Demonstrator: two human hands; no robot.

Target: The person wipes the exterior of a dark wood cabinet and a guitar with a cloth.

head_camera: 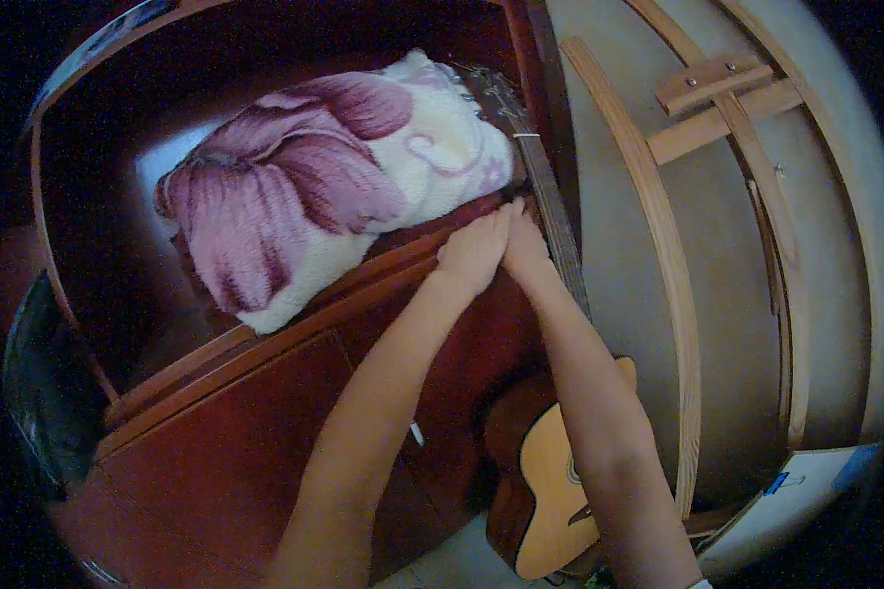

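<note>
Both arms reach forward to the right end of a dark red wooden cabinet's front ledge (287,339). My left hand (477,249) and my right hand (523,232) lie side by side and touch at that ledge, beside the dark neck of an acoustic guitar (549,501). What the fingers do there is partly hidden, and whether they grip anything cannot be told. Just behind them a folded fleece blanket (317,177), cream with a large pink and maroon flower pattern, rests in the open compartment of the cabinet.
The guitar leans against the cabinet, its body low and partly behind my right forearm. A wooden easel (670,243) stands along the wall at the right. A board with a blue clip (777,484) is at the lower right. A white handle (417,434) shows on the cabinet front.
</note>
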